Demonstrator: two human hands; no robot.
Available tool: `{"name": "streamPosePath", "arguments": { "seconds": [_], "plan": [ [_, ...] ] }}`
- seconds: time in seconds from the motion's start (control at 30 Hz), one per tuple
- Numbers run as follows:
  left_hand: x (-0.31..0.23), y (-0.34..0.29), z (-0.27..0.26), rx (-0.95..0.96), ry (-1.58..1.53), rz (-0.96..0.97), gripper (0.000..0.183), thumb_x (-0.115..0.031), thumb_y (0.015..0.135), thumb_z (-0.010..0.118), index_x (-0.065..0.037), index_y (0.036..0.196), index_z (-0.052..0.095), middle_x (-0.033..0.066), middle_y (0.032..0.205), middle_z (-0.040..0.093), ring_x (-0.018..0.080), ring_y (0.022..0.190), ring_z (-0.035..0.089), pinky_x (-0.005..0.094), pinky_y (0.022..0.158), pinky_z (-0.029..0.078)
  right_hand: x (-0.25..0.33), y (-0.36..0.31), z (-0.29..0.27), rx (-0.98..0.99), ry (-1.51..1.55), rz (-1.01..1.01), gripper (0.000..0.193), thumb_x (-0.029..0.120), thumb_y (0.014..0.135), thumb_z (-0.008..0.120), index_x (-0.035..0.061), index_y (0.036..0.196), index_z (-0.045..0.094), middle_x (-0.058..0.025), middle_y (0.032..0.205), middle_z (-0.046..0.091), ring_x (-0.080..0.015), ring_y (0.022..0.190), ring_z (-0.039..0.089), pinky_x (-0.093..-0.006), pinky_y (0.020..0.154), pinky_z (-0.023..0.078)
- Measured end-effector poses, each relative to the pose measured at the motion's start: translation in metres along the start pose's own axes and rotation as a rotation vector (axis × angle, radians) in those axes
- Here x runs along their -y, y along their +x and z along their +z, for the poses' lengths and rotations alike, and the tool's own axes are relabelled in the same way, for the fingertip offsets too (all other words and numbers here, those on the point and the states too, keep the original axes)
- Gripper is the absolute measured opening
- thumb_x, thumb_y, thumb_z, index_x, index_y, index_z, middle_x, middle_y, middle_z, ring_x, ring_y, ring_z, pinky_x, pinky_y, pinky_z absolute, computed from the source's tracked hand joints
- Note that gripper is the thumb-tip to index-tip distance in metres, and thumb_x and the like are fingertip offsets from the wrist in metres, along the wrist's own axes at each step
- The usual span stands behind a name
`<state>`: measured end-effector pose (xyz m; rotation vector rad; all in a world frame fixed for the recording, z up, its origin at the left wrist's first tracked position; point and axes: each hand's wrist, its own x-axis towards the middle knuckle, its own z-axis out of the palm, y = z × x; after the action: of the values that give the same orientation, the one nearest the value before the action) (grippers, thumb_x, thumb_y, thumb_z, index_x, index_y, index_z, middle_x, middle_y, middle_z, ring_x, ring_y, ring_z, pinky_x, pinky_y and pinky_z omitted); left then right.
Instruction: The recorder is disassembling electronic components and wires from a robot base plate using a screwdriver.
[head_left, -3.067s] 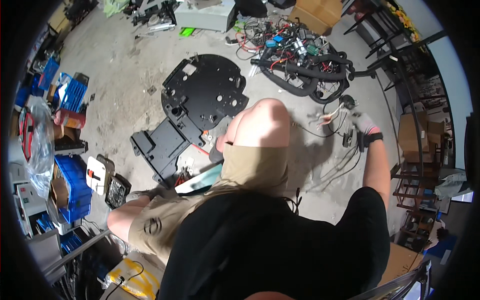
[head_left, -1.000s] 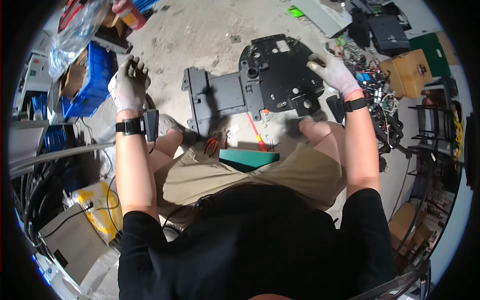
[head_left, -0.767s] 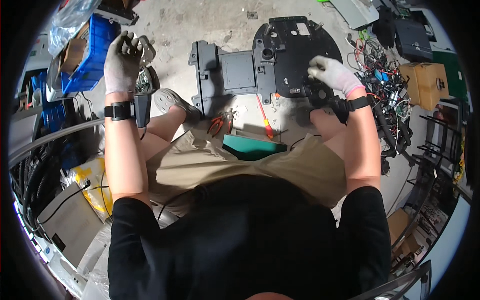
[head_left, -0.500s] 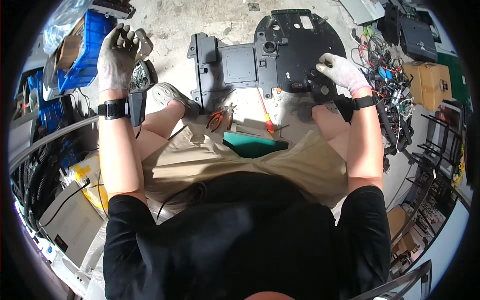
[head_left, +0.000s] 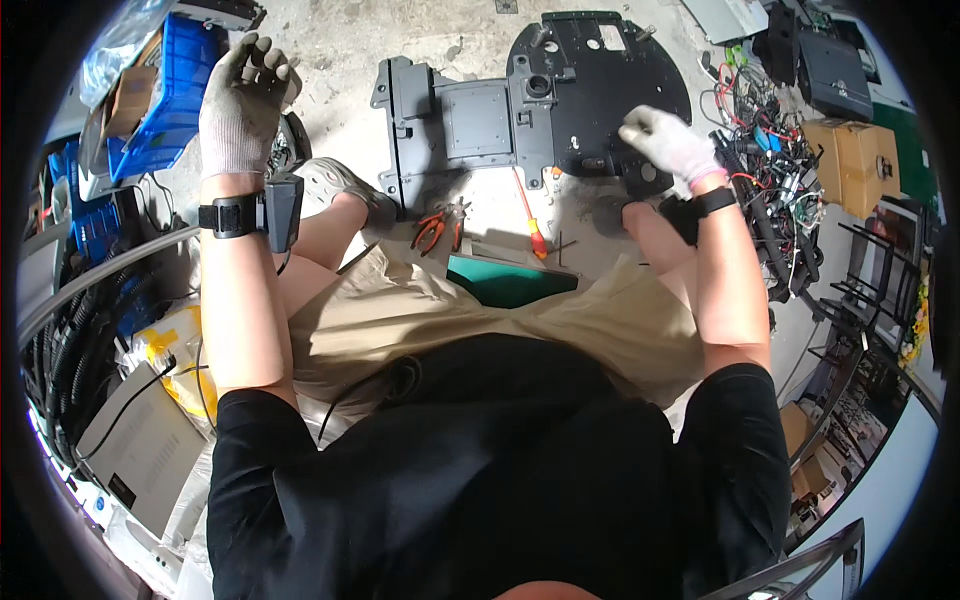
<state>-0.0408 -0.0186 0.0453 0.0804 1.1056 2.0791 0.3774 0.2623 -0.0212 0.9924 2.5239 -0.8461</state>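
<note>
My left hand [head_left: 243,108], in a grey-white knitted glove, is raised at the upper left beside a blue crate [head_left: 172,110]. Its fingers point away from me, loosely bent and apart, with nothing seen in them. Over the right part of a large black panel [head_left: 610,110] hovers my right hand [head_left: 665,145], gloved alike. Its fingers are curled in, and whatever they might hold is hidden. On the floor, left of the black panel and joined to it, lies a black frame [head_left: 480,120] with a flat rectangular plate.
Pliers with orange handles [head_left: 432,232] and a red-yellow screwdriver [head_left: 533,225] lie between my feet, near a green board [head_left: 510,283]. Tangled wires [head_left: 770,170] and a cardboard box [head_left: 850,165] are at the right. A dark box [head_left: 840,75] stands behind them.
My right hand has shifted slightly left over the panel, and its fingers look more curled. The left hand has turned a little and moved slightly away from me.
</note>
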Motion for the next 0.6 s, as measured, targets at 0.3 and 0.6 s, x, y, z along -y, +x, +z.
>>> {"name": "streamPosePath", "arguments": {
  "seconds": [0.3, 0.6],
  "plan": [
    [0.004, -0.001, 0.009, -0.068, 0.081, 0.054, 0.026, -0.017, 0.094, 0.051, 0.001, 0.112, 0.056, 0.0099, 0.102, 0.06, 0.0215, 0.092, 0.056, 0.0339, 0.086, 0.046, -0.032, 0.013, 0.128, 1.012, -0.777, -0.272, 0.026, 0.018, 0.082, 0.054, 0.0035, 0.096, 0.07, -0.0184, 0.101, 0.067, -0.0323, 0.093, 0.065, -0.0405, 0.079, 0.05],
    [-0.016, -0.001, -0.009, 0.012, 0.062, 0.053, 0.026, -0.015, 0.094, 0.053, 0.003, 0.112, 0.057, 0.0127, 0.105, 0.061, 0.0214, 0.096, 0.059, 0.0356, 0.089, 0.047, 0.107, 0.076, -0.068, 0.38, 0.052, -0.636, 0.036, 0.03, 0.094, 0.053, 0.0005, 0.113, 0.06, -0.0115, 0.1, 0.064, -0.022, 0.095, 0.06, -0.034, 0.085, 0.047]
  ]
}}
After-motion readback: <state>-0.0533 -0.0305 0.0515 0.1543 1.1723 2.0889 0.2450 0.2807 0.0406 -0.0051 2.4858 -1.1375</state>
